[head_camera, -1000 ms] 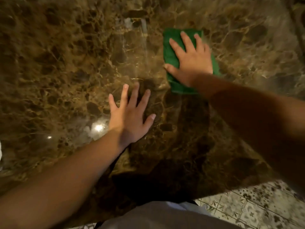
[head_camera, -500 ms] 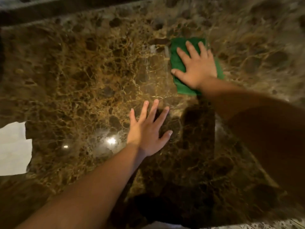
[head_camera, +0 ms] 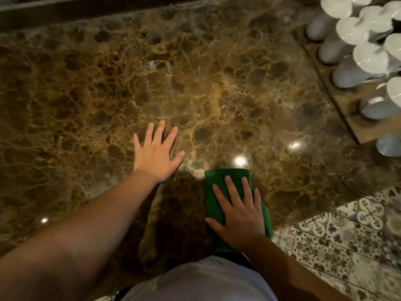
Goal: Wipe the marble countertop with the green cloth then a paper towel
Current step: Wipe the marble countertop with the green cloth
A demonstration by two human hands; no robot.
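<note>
A brown veined marble countertop (head_camera: 91, 88) fills most of the view. The folded green cloth (head_camera: 214, 187) lies near the counter's front edge, right of centre. My right hand (head_camera: 238, 211) presses flat on the cloth, fingers spread and pointing away from me. My left hand (head_camera: 155, 153) rests flat on bare marble just left of and beyond the cloth, fingers apart and empty. No paper towel is in sight.
Several white jars with lids (head_camera: 347, 33) stand on a wooden tray (head_camera: 347, 101) at the right of the counter. Patterned floor tiles (head_camera: 338, 242) show past the front right edge. A dark raised ledge (head_camera: 65, 9) runs along the back.
My right hand has dragged the green cloth from the far middle of the counter back to the front edge. The view shifted right, revealing the jars; the white sheet at the left is out of view.
</note>
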